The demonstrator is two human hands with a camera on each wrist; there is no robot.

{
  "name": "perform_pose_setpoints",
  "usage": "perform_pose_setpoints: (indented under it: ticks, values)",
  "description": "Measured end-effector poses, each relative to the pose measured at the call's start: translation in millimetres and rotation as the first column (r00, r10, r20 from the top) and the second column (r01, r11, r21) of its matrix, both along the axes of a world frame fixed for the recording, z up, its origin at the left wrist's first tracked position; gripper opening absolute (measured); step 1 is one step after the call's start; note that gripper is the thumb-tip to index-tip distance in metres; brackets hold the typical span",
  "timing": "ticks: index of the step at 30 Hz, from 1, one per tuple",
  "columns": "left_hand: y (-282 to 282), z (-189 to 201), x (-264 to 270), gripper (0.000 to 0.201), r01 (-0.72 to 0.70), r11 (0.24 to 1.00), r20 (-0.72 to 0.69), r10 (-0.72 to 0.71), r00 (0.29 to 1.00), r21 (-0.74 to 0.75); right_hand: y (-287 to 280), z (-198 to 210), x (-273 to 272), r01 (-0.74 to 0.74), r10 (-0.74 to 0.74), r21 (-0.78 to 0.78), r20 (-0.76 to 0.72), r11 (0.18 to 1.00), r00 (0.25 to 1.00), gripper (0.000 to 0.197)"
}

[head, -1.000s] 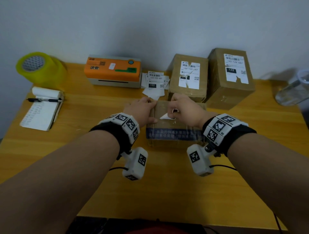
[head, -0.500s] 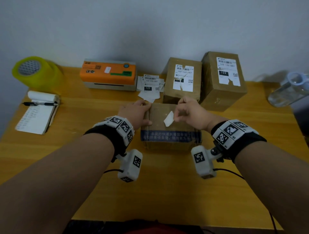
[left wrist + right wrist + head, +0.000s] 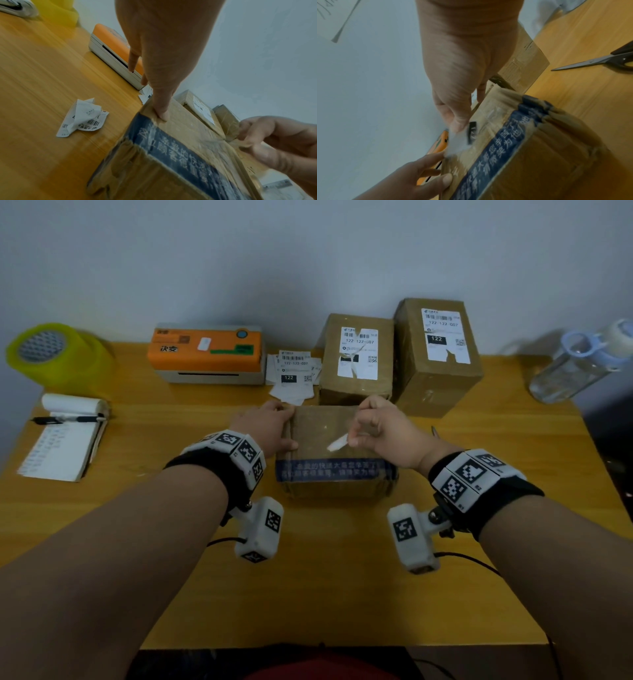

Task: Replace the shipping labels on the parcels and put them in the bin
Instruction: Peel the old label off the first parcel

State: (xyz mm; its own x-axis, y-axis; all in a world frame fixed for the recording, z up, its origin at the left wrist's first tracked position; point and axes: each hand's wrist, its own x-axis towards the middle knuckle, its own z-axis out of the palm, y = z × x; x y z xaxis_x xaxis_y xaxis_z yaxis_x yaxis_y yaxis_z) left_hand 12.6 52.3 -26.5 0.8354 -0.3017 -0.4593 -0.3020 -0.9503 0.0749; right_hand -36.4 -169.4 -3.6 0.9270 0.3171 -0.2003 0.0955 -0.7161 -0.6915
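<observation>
A brown parcel [image 3: 329,453] with a blue tape band lies in front of me. My left hand [image 3: 284,426] grips its left edge, thumb [image 3: 161,112] on top and fingers down the side. My right hand [image 3: 356,434] hovers over the parcel's right half and pinches a small white label scrap [image 3: 337,444], which is off the cardboard; the right wrist view shows the scrap [image 3: 458,143] blurred. Behind stand two more parcels [image 3: 356,392] [image 3: 442,378] with torn labels. A stack of fresh labels [image 3: 294,368] lies beside them. A crumpled old label [image 3: 82,119] lies left of the near parcel.
An orange label printer [image 3: 205,354] sits at the back, a yellow tape roll [image 3: 58,357] at far left, and a notepad with a pen [image 3: 61,446] below it. A water bottle [image 3: 575,364] lies at the right. Scissors [image 3: 594,60] lie right of the parcels.
My right hand has peeled the white scrap off the parcel's top and drawn it up and to the right. The left hand has kept its hold on the parcel's left edge.
</observation>
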Motion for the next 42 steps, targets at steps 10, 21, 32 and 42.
perform_pose_setpoints:
  ticks: [10,21,32,42]
  values:
    - [10,8,-16,0.040,0.030,0.883,0.182,0.063,0.981,-0.469,14,10,-3,0.258,-0.265,0.212,0.005,0.943,0.964,0.022]
    - [68,18,-23,0.009,-0.303,0.708,-0.124,0.294,0.948,-0.638,103,-8,6,-0.008,0.031,0.184,-0.119,0.983,0.992,0.044]
    - [79,-65,-10,0.024,-0.498,0.813,-0.181,0.464,0.867,-0.301,99,-27,36,0.283,-0.229,-0.168,0.280,0.944,0.932,0.042]
    - [76,-92,7,0.070,-0.396,0.917,-0.135,0.399,0.907,0.048,101,-40,64,0.444,-0.374,-0.229,0.291,0.867,0.881,0.043]
